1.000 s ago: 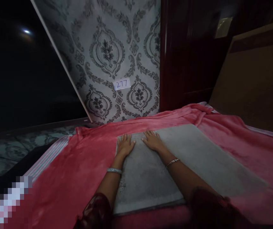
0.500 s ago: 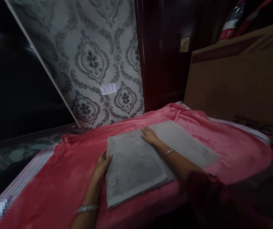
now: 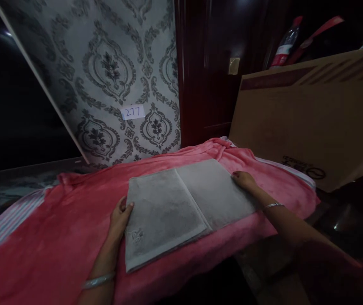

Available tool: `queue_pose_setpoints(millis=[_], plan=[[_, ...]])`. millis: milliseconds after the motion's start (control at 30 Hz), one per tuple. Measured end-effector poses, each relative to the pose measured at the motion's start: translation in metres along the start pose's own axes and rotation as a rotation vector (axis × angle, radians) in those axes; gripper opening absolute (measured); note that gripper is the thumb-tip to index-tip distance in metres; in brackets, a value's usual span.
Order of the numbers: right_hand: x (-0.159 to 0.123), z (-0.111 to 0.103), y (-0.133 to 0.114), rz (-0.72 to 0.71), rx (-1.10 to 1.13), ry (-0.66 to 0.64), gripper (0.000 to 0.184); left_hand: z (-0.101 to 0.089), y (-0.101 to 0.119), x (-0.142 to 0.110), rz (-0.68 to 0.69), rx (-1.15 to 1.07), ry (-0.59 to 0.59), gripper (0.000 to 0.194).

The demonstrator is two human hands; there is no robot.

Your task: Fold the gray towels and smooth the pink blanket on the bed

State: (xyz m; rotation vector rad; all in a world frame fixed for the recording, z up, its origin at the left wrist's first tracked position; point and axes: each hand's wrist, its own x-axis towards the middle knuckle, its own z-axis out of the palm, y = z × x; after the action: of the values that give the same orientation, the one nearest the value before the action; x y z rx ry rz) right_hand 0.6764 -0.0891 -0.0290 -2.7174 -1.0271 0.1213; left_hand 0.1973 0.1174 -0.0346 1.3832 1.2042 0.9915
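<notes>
Pinching gray cloth [image 3: 165, 212], apparently, left hand [image 3: 120, 217] and right hand [image 3: 246, 182] have some fingers hidden.

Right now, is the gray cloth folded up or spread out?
Partly folded. The left part of the gray cloth lies in layers, its edge running across the middle; the right part lies flat.

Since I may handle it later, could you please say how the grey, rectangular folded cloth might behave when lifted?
The grey folded cloth would probably be floppy, being soft-looking fabric. It may unfold, since layers show along its near-left edge. Lying flat on the pinkish-red plush blanket, it seems unlikely to roll.
</notes>
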Motion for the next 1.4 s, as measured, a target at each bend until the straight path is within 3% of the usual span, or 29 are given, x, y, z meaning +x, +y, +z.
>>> queue_pose_setpoints(millis=[167, 567, 967, 1100, 1233, 1300, 1400], plan=[[0.010, -0.005, -0.002, -0.043, -0.011, -0.080, 0.034, -0.002, -0.002, -0.003, 0.022, -0.017, 0.004, 0.064], [0.001, 0.000, -0.009, -0.035, -0.021, -0.070, 0.037, -0.003, -0.007, 0.002, 0.045, 0.051, 0.071, 0.068], [-0.018, -0.039, -0.011, -0.020, 0.345, -0.234, 0.049, -0.003, -0.005, 0.001, 0.067, 0.063, 0.064, 0.070], [-0.030, -0.058, -0.054, -0.115, 0.533, -0.294, 0.045, -0.002, -0.001, -0.004, 0.087, 0.036, 0.051, 0.070], [-0.055, -0.072, -0.134, -0.291, 0.836, -0.360, 0.044, -0.002, -0.005, -0.003, 0.072, -0.016, -0.017, 0.075], [-0.074, -0.066, -0.176, -0.435, 0.913, -0.366, 0.044, -0.003, -0.009, -0.002, 0.074, -0.045, -0.039, 0.077], [-0.105, -0.034, -0.232, -0.652, 0.856, -0.346, 0.044, -0.004, -0.011, -0.001, 0.097, -0.079, -0.069, 0.077]])
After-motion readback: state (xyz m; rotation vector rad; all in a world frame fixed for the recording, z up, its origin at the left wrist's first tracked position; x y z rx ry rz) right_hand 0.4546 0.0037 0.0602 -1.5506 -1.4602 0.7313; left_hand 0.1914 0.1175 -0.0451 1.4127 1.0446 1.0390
